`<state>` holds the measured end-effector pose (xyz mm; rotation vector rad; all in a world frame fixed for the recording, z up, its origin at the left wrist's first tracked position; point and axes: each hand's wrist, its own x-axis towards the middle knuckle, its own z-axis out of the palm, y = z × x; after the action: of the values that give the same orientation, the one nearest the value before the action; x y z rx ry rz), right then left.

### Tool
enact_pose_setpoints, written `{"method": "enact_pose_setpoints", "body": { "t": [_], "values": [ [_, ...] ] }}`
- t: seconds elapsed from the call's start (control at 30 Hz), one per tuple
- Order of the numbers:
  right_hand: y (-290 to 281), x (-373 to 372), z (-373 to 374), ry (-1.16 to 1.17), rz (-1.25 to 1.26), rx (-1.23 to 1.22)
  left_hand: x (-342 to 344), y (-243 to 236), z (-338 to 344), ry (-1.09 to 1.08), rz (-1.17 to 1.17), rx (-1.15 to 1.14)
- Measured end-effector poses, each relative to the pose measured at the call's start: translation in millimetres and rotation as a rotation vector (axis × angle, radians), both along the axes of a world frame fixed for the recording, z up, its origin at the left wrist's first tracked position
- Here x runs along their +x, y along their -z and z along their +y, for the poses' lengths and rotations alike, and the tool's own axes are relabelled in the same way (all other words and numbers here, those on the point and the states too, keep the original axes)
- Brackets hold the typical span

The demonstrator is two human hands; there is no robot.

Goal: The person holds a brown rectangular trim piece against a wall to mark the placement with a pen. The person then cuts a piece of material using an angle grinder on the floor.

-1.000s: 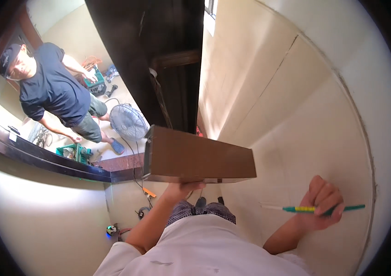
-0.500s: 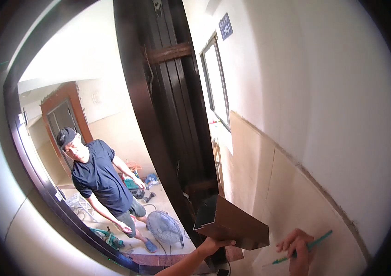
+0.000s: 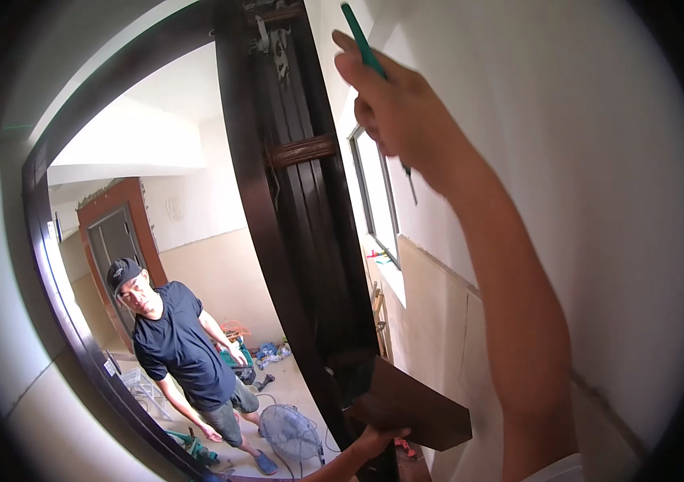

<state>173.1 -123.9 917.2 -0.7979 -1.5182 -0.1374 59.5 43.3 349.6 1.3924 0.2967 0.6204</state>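
The right side is filled by the pale wall, and on the left a wide doorway is bordered by a dark frame. Beside that opening, a tall dark panel is seen upright, crossed by a reddish-brown bar. Through the doorway a co-worker is seen, cap and dark T-shirt worn, arms lowered. And here, low in the middle, the brown box is held before the panel's lower part; whether the two are touching cannot be told. Near the co-worker's feet a round fan is placed. Up high, the right hand is raised before the wall, its fingers curled around a tool. Down below, the box's underside is gripped by the left hand. Smallest of all, the green tool is slanted, its thin shaft pointed downward.
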Motion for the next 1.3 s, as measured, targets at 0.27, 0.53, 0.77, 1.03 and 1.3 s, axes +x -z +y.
{"method": "enact_pose_setpoints", "body": {
  "t": [0.27, 0.53, 0.77, 1.03, 1.3],
  "values": [
    [-12, 0, 3, -0.147, 0.123, -0.161, 5, 41, 11, 0.002, -0.008, -0.079],
    [20, 15, 11, 0.020, 0.068, -0.370, 1, 31, 0, 0.022, -0.075, -0.160],
    [44, 24, -19, 0.175, 0.089, -0.396, 0, -35, 2, 0.096, -0.022, -0.057],
    [128, 21, -89, 0.118, 0.192, -0.309, 7, -181, -21, 0.042, -0.231, 0.035],
    [223, -14, -146, 0.153, 0.337, -0.290, 35, -351, -25, 0.163, -0.369, 0.062]
  ]
}}
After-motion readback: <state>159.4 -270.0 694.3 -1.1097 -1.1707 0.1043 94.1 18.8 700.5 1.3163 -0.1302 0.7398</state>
